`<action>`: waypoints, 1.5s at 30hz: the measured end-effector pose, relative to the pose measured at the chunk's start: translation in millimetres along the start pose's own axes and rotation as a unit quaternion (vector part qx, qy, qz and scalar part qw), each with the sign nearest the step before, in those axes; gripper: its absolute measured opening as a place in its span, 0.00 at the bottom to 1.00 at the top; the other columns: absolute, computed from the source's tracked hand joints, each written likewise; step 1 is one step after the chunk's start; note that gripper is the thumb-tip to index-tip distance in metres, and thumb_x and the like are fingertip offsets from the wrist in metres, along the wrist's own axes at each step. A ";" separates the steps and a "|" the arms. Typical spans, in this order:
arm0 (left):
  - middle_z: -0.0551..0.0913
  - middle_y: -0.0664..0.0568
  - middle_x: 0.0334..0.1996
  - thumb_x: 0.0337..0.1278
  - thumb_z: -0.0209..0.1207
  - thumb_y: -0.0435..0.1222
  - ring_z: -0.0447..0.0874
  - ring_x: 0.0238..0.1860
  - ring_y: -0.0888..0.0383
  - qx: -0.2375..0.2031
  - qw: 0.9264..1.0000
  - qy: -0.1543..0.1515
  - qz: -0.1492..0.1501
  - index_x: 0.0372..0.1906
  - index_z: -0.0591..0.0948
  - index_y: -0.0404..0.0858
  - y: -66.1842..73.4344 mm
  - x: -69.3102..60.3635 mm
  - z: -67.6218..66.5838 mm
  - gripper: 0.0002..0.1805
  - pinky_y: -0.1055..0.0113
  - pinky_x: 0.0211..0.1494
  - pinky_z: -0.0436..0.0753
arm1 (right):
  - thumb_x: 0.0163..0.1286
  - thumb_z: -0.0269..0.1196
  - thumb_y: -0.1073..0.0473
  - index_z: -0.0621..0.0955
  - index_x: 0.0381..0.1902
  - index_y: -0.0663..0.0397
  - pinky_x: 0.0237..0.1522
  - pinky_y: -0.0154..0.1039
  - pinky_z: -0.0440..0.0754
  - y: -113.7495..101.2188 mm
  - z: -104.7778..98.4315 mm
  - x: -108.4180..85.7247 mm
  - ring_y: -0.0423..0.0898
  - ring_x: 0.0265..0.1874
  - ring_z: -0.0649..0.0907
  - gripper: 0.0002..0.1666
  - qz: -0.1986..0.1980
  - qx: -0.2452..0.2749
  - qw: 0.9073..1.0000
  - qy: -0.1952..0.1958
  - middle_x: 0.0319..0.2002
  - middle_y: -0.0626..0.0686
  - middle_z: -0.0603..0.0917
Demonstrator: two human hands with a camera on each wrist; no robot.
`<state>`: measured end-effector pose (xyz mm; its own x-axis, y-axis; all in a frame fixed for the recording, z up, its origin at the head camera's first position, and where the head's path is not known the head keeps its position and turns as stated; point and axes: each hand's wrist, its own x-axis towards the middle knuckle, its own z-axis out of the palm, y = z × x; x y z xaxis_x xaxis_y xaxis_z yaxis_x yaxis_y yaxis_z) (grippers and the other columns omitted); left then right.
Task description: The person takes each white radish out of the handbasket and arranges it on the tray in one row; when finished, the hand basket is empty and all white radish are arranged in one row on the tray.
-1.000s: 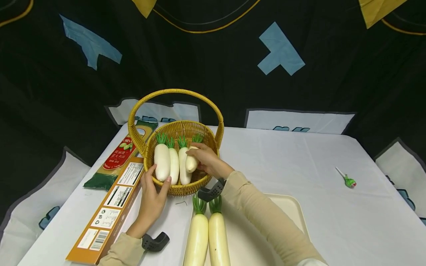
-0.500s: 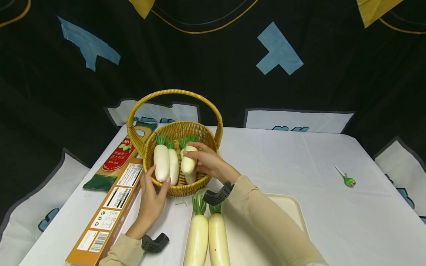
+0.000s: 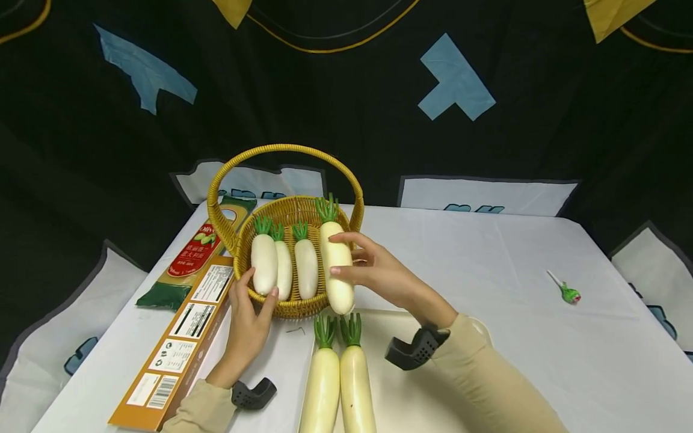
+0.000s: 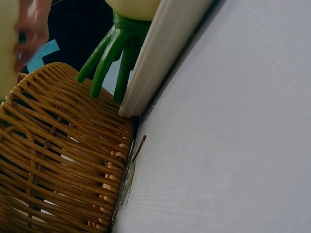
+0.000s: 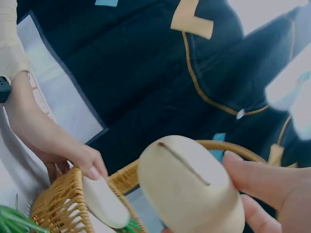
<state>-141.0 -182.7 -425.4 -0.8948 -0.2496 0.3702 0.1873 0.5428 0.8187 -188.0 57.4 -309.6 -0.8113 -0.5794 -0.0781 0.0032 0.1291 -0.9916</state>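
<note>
Nearest, two radishes [image 3: 322, 385] lie side by side on the left part of the tray [image 3: 400, 391], leaves toward the basket; a long box [image 3: 178, 337] lies to the left, on the table [image 3: 444, 258].

The left hand [image 3: 246, 328] grips the near left rim of the basket [image 3: 296, 310], its thumb and fingers spread across the edge. A small twig [image 3: 295, 330] lies just in front of the basket.

The right hand [image 3: 383, 269], well apart from the left, pinches the held radish [image 3: 337, 273] from the right side between thumb and fingers. That radish is at the basket's right side, leaves pointing away, its blunt lower end past the near right rim and close to the tray's far edge. Whether it touches the rim cannot be told.

Inside the basket lie three radishes [image 3: 307, 269], two close together at the left and one apart. A bag [image 3: 189, 261] lies beyond the box, and a lollipop [image 3: 568, 294] far to the right.

Half a second ago the right hand held its radish inside the basket, overlapping another; both have since shifted right, and the covered one now shows whole. The left hand has stayed in place.
</note>
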 end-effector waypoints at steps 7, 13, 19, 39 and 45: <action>0.54 0.34 0.61 0.59 0.53 0.39 0.55 0.61 0.42 -0.004 1.000 -0.001 0.007 0.65 0.54 0.35 0.7 3.3 0.9 0.33 0.46 0.61 0.56 | 0.56 0.65 0.57 0.65 0.55 0.40 0.43 0.41 0.77 4.7 -16.0 -49.5 0.50 0.45 0.76 0.31 -0.018 -0.089 0.996 0.011 0.50 0.59 0.70; 0.54 0.34 0.61 0.58 0.53 0.39 0.56 0.62 0.42 -0.003 1.000 0.000 0.004 0.65 0.55 0.35 -0.9 2.1 2.6 0.33 0.45 0.61 0.56 | 0.55 0.66 0.53 0.65 0.53 0.42 0.43 0.37 0.77 34.9 -18.7 -89.2 0.47 0.44 0.73 0.31 0.002 -0.142 0.990 -0.016 0.47 0.55 0.70; 0.55 0.35 0.61 0.58 0.53 0.40 0.56 0.62 0.41 0.002 1.000 -0.004 0.002 0.65 0.54 0.36 -1.1 0.5 2.0 0.33 0.44 0.61 0.57 | 0.56 0.65 0.50 0.64 0.53 0.41 0.40 0.32 0.77 62.9 -18.2 -121.0 0.40 0.41 0.73 0.30 0.034 -0.146 0.987 -0.052 0.48 0.53 0.70; 0.54 0.34 0.61 0.59 0.53 0.40 0.56 0.62 0.41 0.001 1.000 -0.010 0.004 0.66 0.54 0.35 -1.2 0.1 0.7 0.33 0.44 0.62 0.56 | 0.58 0.63 0.51 0.66 0.55 0.45 0.37 0.30 0.78 88.5 -0.9 -133.6 0.34 0.36 0.76 0.28 0.020 -0.131 0.985 -0.114 0.41 0.52 0.75; 0.54 0.35 0.61 0.59 0.52 0.40 0.56 0.62 0.41 0.003 1.000 -0.011 0.005 0.66 0.54 0.36 -1.0 -0.2 -0.9 0.33 0.44 0.61 0.57 | 0.62 0.57 0.45 0.69 0.59 0.36 0.40 0.28 0.75 86.1 0.8 -135.8 0.34 0.37 0.72 0.27 0.021 -0.198 0.973 -0.118 0.38 0.50 0.69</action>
<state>-140.6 -183.9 -425.8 -0.9017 -0.2256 0.3688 0.1948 0.5494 0.8125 -77.0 146.6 -384.5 -0.6580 -0.7296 -0.1863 -0.2294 0.4298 -0.8733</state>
